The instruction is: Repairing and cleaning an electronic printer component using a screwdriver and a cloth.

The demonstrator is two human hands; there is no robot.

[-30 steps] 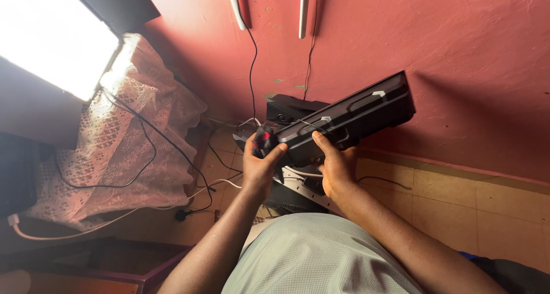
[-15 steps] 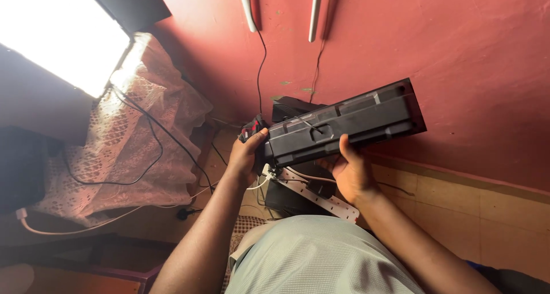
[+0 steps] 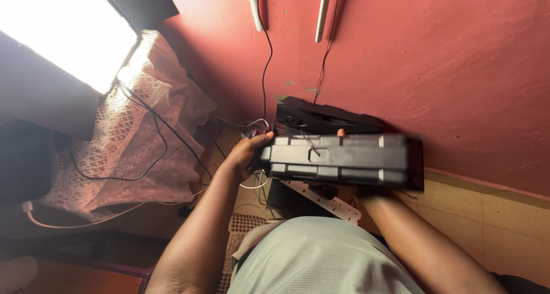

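I hold a long flat black device [image 3: 344, 159], lying level and blurred with motion, in front of a red wall [image 3: 435, 59]. My left hand [image 3: 247, 152] grips its left end, thumb over the top edge. Most of my right hand [image 3: 366, 195] is hidden under the right half of the device, with one fingertip showing above its far edge. Behind the device a black speaker-like box [image 3: 321, 117] stands against the wall.
A white power strip [image 3: 321, 198] lies on the floor under the device, with several cables running up the wall. A lace-covered piece of furniture [image 3: 137, 133] stands at left below a bright window [image 3: 63, 30]. Tan floor tiles [image 3: 492, 219] lie at right.
The device has swung from tilted, right end up, to level and come lower and closer. My right hand has slid underneath it.
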